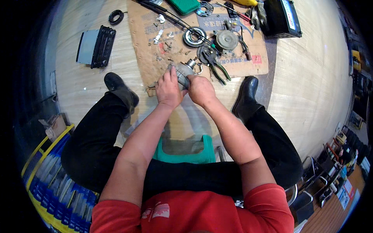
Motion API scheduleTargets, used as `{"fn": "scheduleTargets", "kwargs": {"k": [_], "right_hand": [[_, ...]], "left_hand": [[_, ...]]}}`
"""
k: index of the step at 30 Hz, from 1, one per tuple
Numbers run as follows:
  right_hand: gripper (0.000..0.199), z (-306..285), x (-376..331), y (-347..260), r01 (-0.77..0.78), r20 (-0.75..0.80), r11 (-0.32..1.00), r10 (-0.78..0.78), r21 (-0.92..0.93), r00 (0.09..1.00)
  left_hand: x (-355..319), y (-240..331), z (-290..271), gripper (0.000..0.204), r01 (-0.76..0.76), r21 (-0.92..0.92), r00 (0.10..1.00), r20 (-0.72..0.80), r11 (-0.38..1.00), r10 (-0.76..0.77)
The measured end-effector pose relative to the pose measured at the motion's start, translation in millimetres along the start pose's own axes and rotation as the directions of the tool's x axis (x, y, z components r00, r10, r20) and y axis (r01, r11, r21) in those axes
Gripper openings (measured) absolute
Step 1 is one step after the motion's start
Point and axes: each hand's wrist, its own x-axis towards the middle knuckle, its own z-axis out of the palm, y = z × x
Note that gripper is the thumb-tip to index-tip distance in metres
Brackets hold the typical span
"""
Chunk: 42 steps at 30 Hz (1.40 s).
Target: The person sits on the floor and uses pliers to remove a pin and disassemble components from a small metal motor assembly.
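Between my two hands is a grey cast-metal machine part (182, 73), roughly cylindrical, with a shiny round metal end pointing up and to the right. My left hand (168, 88) lies along its left side, fingers wrapped over it. From the right, my right hand (201, 90) grips it with curled fingers; the fingertips are partly hidden. Just beyond the right hand lie green-and-black handled pliers (213, 64). Farther off on the cardboard sheet (145, 42) are a round pulley-like ring (194, 36) and a round grey metal part (227, 40). Small screws and bits (168, 47) are scattered left of them.
A car-radio-like unit (96, 46) and a black ring (115, 17) lie at the far left. Beyond the cardboard's right corner stands a black battery (281, 19). A green case (184, 5) is at the back. A green stool (186, 156) stands below my forearms.
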Motion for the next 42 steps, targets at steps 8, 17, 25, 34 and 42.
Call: {"fn": "scheduleTargets", "kwargs": {"k": [8, 17, 25, 34, 42], "right_hand": [[0.013, 26, -9, 3, -0.007, -0.167, 0.993, 0.027, 0.118, 0.986], [0.017, 35, -17, -5, -0.037, -0.244, 0.987, 0.075, 0.155, 0.967], [0.017, 6, 7, 18, 0.071, -0.03, 0.985, -0.067, 0.157, 0.997], [0.012, -9, 18, 25, 0.249, 0.154, 0.968, -0.241, -0.03, 0.958], [0.028, -21, 24, 32, 0.328, 0.28, 0.942, -0.297, -0.073, 0.913]], "left_hand": [[0, -5, 14, 0.103, 0.004, 0.007, 1.0, -0.02, 1.0, -0.003], [0, -6, 16, 0.103, 0.02, 0.012, 0.999, -0.042, 1.0, -0.019], [-1, -2, 1, 0.104, 0.002, -0.005, 1.0, -0.002, 1.0, -0.002], [1, -6, 3, 0.106, -0.053, -0.029, 0.998, -0.036, 0.998, 0.052], [-1, -3, 4, 0.105, -0.037, -0.019, 0.999, -0.02, 0.999, 0.037]]}}
